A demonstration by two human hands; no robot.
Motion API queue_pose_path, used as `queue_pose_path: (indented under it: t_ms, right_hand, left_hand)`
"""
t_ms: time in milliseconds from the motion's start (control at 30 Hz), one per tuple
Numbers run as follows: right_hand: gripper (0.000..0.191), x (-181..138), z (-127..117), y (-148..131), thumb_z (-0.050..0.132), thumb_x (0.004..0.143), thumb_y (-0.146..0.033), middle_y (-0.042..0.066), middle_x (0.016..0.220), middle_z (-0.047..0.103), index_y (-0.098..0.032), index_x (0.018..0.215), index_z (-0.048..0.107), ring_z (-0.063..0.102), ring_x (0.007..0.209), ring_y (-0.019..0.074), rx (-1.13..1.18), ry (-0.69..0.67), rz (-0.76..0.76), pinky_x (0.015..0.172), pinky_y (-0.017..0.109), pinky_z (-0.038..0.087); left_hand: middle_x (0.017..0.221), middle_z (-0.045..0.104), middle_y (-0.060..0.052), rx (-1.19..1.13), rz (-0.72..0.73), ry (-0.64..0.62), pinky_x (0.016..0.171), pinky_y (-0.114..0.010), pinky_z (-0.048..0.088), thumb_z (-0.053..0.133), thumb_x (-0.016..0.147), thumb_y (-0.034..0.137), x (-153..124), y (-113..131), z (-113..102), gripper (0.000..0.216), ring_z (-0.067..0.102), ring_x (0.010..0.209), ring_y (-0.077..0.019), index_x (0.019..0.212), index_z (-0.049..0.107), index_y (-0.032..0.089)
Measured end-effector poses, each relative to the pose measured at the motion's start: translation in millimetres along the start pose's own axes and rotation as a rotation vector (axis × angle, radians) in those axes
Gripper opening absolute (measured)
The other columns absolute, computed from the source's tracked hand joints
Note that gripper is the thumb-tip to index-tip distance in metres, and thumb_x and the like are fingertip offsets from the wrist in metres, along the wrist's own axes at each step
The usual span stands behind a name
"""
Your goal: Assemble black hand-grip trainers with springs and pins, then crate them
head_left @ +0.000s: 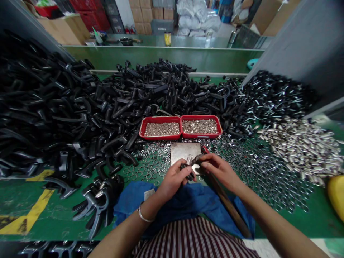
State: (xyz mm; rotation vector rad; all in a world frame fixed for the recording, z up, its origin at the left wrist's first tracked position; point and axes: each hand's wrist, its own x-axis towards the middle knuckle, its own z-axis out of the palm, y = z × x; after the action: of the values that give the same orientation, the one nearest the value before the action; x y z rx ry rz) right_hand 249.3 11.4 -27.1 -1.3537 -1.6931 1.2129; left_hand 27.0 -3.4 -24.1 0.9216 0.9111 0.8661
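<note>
My left hand (174, 180) is closed around a dark part with a metal coil spring (189, 159) standing up at its top. My right hand (220, 171) is beside it, thumb and fingers pinched on a small black piece (198, 158) at the spring's right side. Exactly how the pieces join is hidden by my fingers. Both hands are over a square metal plate (180, 152). A hammer with a wooden handle (231, 208) lies under my right hand and forearm, on a blue cloth (131, 200).
Two red trays (141, 129) of small metal pins and bits stand behind the plate. Loose metal rings (255, 168) spread on both sides. Black handle-like parts (80, 107) are heaped left and back. Silver cylinders (306, 147) and black pieces (279, 93) pile at right; finished-looking clamps (100, 200) lie front left.
</note>
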Motion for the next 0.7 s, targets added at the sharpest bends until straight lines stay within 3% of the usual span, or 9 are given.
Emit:
queue_pose_path:
  t_ms: [100, 267, 367, 467, 533, 633, 700]
  right_hand:
    - [0.019, -7, -34, 29, 0.054, 0.095, -0.035, 0.009, 0.095, 0.064, -0.022, 0.095, 0.067, 0.059, 0.092, 0.0249, -0.469, 0.15, -0.1, 0.086, 0.042, 0.048]
    - [0.021, 4, -47, 56, 0.047, 0.097, -0.028, 0.013, 0.097, 0.062, -0.021, 0.099, 0.067, 0.055, 0.093, 0.0278, -0.915, 0.045, -0.168, 0.083, 0.041, 0.047]
    - [0.021, 14, -48, 60, 0.047, 0.097, -0.026, 0.012, 0.091, 0.061, -0.02, 0.09, 0.065, 0.053, 0.089, 0.0274, -1.017, 0.028, -0.172, 0.079, 0.04, 0.046]
    - [0.018, 18, -55, 56, 0.049, 0.096, -0.026, 0.014, 0.097, 0.063, -0.02, 0.087, 0.064, 0.054, 0.094, 0.0285, -0.913, 0.066, -0.218, 0.084, 0.043, 0.047]
    - [0.016, 18, -55, 44, 0.052, 0.095, -0.029, 0.014, 0.107, 0.064, -0.02, 0.086, 0.063, 0.055, 0.103, 0.0298, -0.733, 0.185, -0.243, 0.093, 0.047, 0.045]
    - [0.015, 15, -34, 10, 0.062, 0.091, -0.038, 0.01, 0.104, 0.067, -0.023, 0.09, 0.062, 0.061, 0.098, 0.0264, -0.217, 0.328, -0.114, 0.092, 0.046, 0.048]
    - [0.022, 14, -8, -14, 0.067, 0.087, -0.042, 0.006, 0.096, 0.069, -0.024, 0.1, 0.062, 0.066, 0.083, 0.0209, 0.263, 0.234, 0.065, 0.081, 0.041, 0.054]
  left_hand:
    - [0.086, 0.07, -0.003, -0.075, 0.115, 0.219, 0.06, -0.019, 0.043, 0.058, 0.091, 0.042, 9, 10, -12, 0.024, 0.056, 0.065, -0.0086, 0.092, 0.054, 0.018]
    - [0.087, 0.069, -0.004, -0.129, 0.075, 0.175, 0.058, -0.019, 0.042, 0.061, 0.088, 0.043, 23, 20, -12, 0.027, 0.054, 0.06, -0.007, 0.091, 0.056, 0.017]
    - [0.081, 0.068, -0.001, -0.15, 0.088, 0.226, 0.051, -0.017, 0.034, 0.066, 0.085, 0.042, 28, 16, -4, 0.029, 0.045, 0.052, -0.0036, 0.09, 0.053, 0.018]
    - [0.077, 0.066, 0.002, -0.127, 0.137, 0.346, 0.048, -0.017, 0.03, 0.066, 0.086, 0.045, 31, 11, -2, 0.03, 0.04, 0.048, -0.0027, 0.09, 0.052, 0.019]
    - [0.079, 0.067, 0.001, -0.05, 0.19, 0.412, 0.05, -0.017, 0.034, 0.061, 0.09, 0.048, 33, 10, -1, 0.03, 0.043, 0.05, -0.0041, 0.09, 0.052, 0.019]
    - [0.091, 0.069, -0.003, 0.153, 0.299, 0.414, 0.066, -0.022, 0.047, 0.052, 0.096, 0.047, 34, 13, 5, 0.03, 0.059, 0.071, -0.0104, 0.091, 0.059, 0.018]
    - [0.1, 0.068, -0.005, 0.291, 0.383, 0.369, 0.085, -0.028, 0.049, 0.049, 0.098, 0.043, 33, 16, 11, 0.028, 0.062, 0.092, -0.0152, 0.095, 0.062, 0.019]
